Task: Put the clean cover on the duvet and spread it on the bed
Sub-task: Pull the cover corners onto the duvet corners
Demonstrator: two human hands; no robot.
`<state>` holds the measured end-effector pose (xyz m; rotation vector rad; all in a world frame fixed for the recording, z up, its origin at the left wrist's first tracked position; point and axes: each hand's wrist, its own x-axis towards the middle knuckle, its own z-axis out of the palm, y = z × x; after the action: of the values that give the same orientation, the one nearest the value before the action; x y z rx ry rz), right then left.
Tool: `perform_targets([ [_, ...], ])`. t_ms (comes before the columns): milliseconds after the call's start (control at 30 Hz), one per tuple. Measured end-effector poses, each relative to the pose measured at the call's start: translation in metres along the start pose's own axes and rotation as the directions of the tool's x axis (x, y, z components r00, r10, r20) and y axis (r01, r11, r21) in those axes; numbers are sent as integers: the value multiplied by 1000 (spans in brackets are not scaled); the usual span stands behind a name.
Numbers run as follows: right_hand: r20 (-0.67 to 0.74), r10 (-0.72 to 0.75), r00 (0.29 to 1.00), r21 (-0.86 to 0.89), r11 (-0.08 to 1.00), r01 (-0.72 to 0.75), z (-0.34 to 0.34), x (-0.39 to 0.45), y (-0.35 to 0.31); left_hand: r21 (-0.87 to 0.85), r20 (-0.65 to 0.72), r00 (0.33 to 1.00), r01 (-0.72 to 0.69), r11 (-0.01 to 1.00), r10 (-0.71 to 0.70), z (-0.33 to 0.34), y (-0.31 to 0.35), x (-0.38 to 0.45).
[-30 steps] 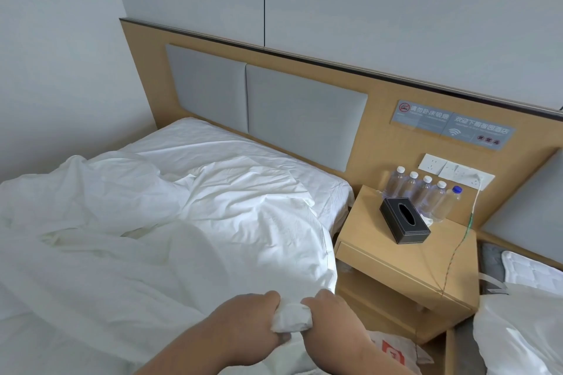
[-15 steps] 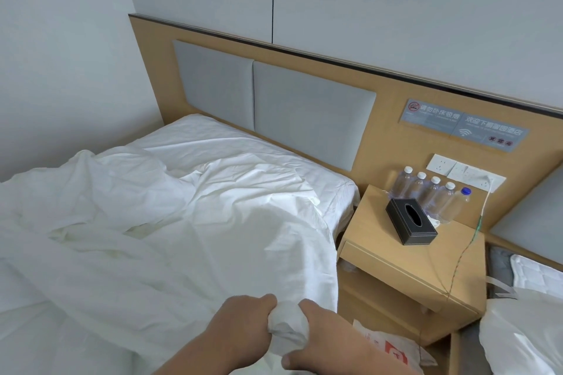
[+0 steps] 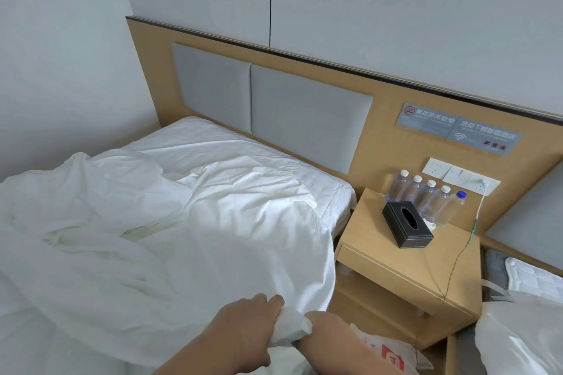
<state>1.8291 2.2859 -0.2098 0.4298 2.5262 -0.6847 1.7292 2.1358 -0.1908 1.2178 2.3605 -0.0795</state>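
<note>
A crumpled white duvet in its cover [image 3: 158,240] lies heaped over the bed [image 3: 332,201], reaching up near the grey padded headboard [image 3: 304,128]. At the bed's right edge, low in the view, my left hand [image 3: 243,332] and my right hand [image 3: 329,335] both grip one bunched corner of the duvet cover [image 3: 294,326] between them. The two hands almost touch. The fabric rises in a smooth fold from that corner up toward the head of the bed.
A wooden nightstand [image 3: 405,271] stands right of the bed, bearing a black tissue box [image 3: 406,224] and several water bottles [image 3: 426,195]. A thin cable [image 3: 457,256] hangs from the wall sockets. A red-and-white bag [image 3: 387,353] lies on the floor. A second bed [image 3: 524,326] is far right.
The view has shifted left and down along the bed. Both hands keep their hold on the bunched corner and have sunk slightly toward the lower edge.
</note>
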Motion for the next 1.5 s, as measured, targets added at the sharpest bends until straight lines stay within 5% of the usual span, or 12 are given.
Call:
perform_targets([
  [100,-32,27,999,230,973,-19,3,-5,3,-26,-32,999,-4,1000,4,11,-6,6],
  [200,-5,2,1000,276,961,-1,1,-6,5,-88,-50,999,-8,996,4,18,-9,9],
  [367,28,88,996,101,991,-91,-4,-10,10,-196,-2,1000,-25,980,25,16,-13,12],
  [567,-34,177,984,-95,979,-179,-4,2,9,-119,108,993,-27,993,40,-17,1,4],
  [700,-98,135,986,5,991,-135,-9,7,5,-20,33,999,2,1000,-2,-18,6,0],
  [867,-114,23,993,350,936,19,-16,-17,-2,-86,-114,993,35,996,-45,2,0,0],
  [1033,-82,-67,994,406,909,95,-20,-25,-5,-172,-204,978,1,985,-36,11,-7,4],
  [1167,-42,-10,999,263,965,21,-18,-21,0,-209,-180,983,-17,978,-21,11,-10,5],
  [1367,-78,-1,997,-118,993,-9,-7,3,7,-272,57,998,-5,962,22,-18,-9,-3],
  [1500,-66,34,997,-78,996,-39,-3,15,6,-151,113,993,-4,989,21,-29,-6,-7],
])
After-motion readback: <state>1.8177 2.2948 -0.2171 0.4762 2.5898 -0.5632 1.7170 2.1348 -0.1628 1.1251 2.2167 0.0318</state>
